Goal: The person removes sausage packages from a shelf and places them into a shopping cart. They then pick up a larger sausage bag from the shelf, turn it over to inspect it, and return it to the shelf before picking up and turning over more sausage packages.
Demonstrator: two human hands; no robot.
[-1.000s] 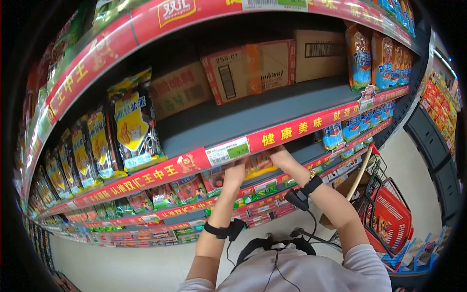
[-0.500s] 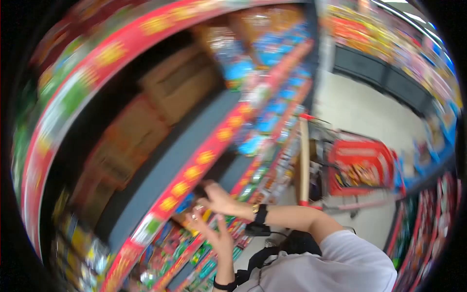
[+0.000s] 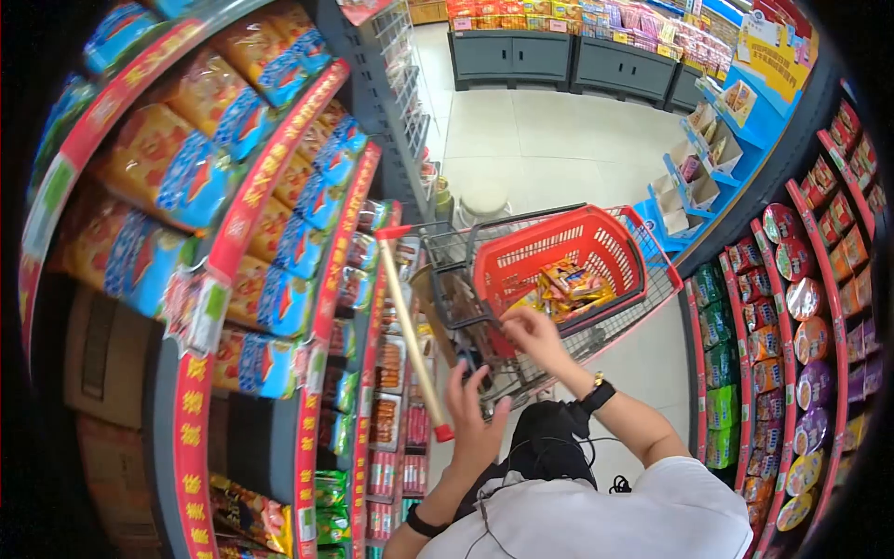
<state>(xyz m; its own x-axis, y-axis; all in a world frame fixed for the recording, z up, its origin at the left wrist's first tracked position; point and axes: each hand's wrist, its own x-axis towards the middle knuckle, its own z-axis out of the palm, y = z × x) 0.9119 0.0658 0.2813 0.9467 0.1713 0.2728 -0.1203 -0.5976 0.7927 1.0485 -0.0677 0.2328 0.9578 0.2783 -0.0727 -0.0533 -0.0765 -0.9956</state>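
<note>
While shelves of snack bags (image 3: 177, 168) fill the left side, a shopping cart (image 3: 521, 307) is seen at centre w/ a red basket (image 3: 559, 256) set in it. Going left to right: orange-and-blue bags are packed tight on red-edged shelves; next, a pale wooden handle bar (image 3: 410, 340) w/ red end caps runs along the cart's near side. The left hand (image 3: 475, 415) is raised just beside that bar, fingers spread apart, nothing held. The right hand (image 3: 533, 337) is reaching toward the basket rim, fingers loosely curled; whether anything is pinched can't be told. Inside the basket, yellow-and-red snack packets (image 3: 568, 284) lie in a loose heap. Further right, more shelves of round and green packs (image 3: 792, 317) are seen. The packets are judged light, soft and crinkly, prob. slippery film w/ contents that could crush; best taken by an edge or seam, gently. The bar is judged stiff, suited to a full wrap grip.
</note>
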